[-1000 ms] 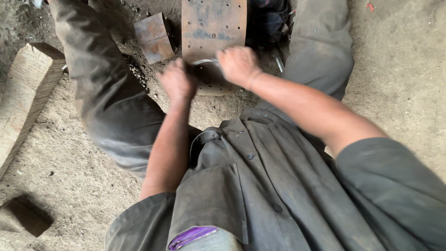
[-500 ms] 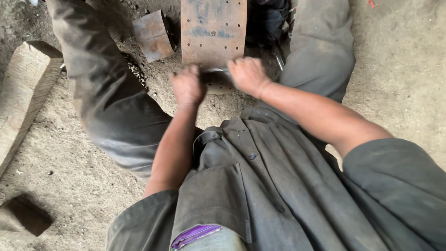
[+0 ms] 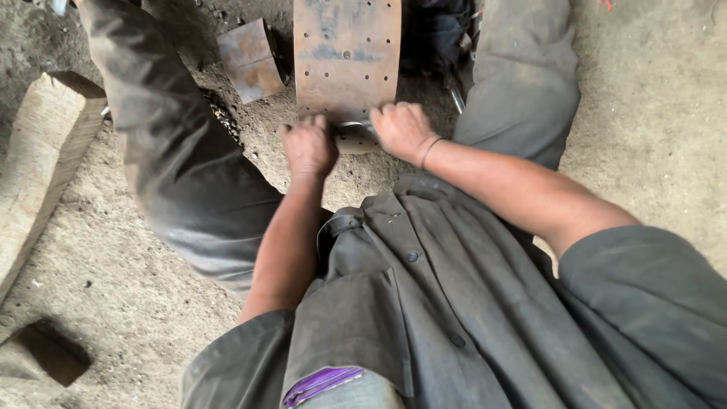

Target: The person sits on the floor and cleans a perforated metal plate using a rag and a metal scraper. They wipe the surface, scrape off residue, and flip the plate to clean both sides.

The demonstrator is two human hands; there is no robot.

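Here, seen from above, a person sits on a dirt floor [image 3: 666,91] with knees spread, and both bare hands meet at the near end of a rusty perforated metal plate [image 3: 347,60] lying between the legs. The left hand [image 3: 309,148] is curled, knuckles up, its fingers pressed on the plate's near left corner; whether it grips anything underneath cannot be told. The right hand [image 3: 403,129] is loosely closed at the plate's near right corner, and a thin shiny metal piece [image 3: 354,124] shows between the two hands; it looks pinched by the right fingers, though the grip is partly hidden. From the hands the plate runs straight away toward twelve o'clock, its long axis pointing away from the body, and its far end leaves the top of the frame. Both hands sit about equally close to it, one at each corner. At eleven o'clock lies a smaller rusty metal block [image 3: 250,57]. At nine o'clock, well apart, lies a pale wooden beam [image 3: 42,159].
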